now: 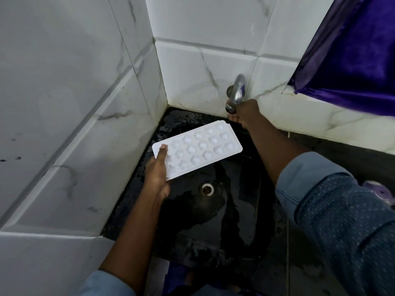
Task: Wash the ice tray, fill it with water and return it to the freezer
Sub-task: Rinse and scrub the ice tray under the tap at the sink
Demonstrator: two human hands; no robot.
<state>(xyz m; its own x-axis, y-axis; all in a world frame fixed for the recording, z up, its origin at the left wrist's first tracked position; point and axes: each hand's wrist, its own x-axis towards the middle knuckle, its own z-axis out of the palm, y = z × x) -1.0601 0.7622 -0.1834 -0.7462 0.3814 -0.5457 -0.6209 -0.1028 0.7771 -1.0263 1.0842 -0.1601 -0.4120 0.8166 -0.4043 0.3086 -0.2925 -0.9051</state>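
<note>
Where two tiled walls meet in a corner, holding a white ice tray (198, 149) out above the black sink (235, 221) with the left hand (157, 174). Gripping the tray's near short end, thumb laid flat across the top rim, the other fingers curled underneath and mostly hidden. Rows of rounded cups showing; cannot tell whether hollow side or underside. Far end of the tray pointing toward the tap (238, 90), just short of it. Reaching up with the right hand (244, 114) to that metal tap on the back wall, fingers wrapped around its lower end. Wet patches across the sink, round drain (207, 189) below the tray. Purple cloth (352, 50) hanging at upper right; blue sleeve (342, 210) on the right arm.
</note>
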